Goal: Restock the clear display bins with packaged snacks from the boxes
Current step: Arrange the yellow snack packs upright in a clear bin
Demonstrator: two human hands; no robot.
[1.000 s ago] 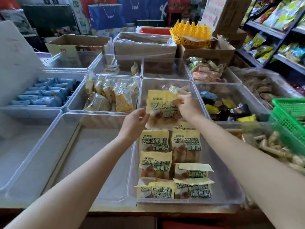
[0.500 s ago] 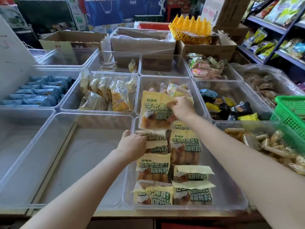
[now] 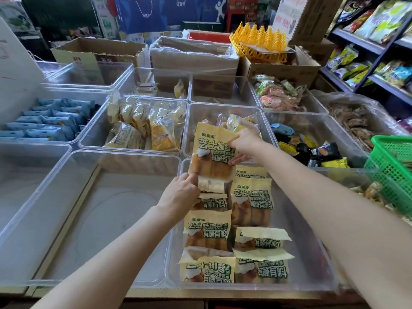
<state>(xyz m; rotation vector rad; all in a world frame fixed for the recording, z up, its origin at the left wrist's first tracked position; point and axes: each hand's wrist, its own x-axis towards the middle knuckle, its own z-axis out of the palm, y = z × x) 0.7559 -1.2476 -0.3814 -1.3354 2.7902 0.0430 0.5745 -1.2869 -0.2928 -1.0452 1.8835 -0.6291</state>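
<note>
My right hand grips a yellow packet of bread by its right edge, holding it over the far end of the near clear bin. That bin holds two rows of the same yellow packets. My left hand is curled on the far packet of the left row, pinching its top flap just under the held one. More such packets lie in the bin behind.
Two clear bins at the left front hold nothing. Farther bins hold blue packets, pale bread packs and dark sweets. Cardboard boxes stand at the back. A green basket sits right, shelves beyond.
My left hand dropped from the held packet's left edge down onto the row in the near bin. The right hand has kept the packet nearly still, drawing it slightly nearer.
</note>
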